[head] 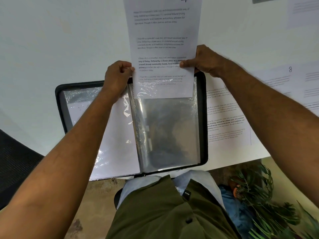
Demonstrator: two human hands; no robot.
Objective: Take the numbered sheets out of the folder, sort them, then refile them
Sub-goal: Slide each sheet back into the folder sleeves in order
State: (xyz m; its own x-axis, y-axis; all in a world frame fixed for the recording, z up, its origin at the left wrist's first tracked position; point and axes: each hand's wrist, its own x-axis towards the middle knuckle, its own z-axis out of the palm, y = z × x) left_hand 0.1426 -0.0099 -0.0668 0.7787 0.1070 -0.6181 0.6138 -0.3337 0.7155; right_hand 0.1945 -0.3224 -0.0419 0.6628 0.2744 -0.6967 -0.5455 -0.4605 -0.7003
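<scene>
Clear plastic sleeve (170,133) at the folder's (202,118) three o'clock takes sheet 4 (164,49), lower edge just inside. Left hand (117,76) and right hand (205,62) fingers pinch its side edges, likely to keep it square on entry. Sheet 8 (276,78) waits on the bench (51,40).

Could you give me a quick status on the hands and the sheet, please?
Left hand and right hand each grip a side edge of sheet 4. Its bottom end sits inside the folder's right sleeve. Nothing blocking.
</scene>
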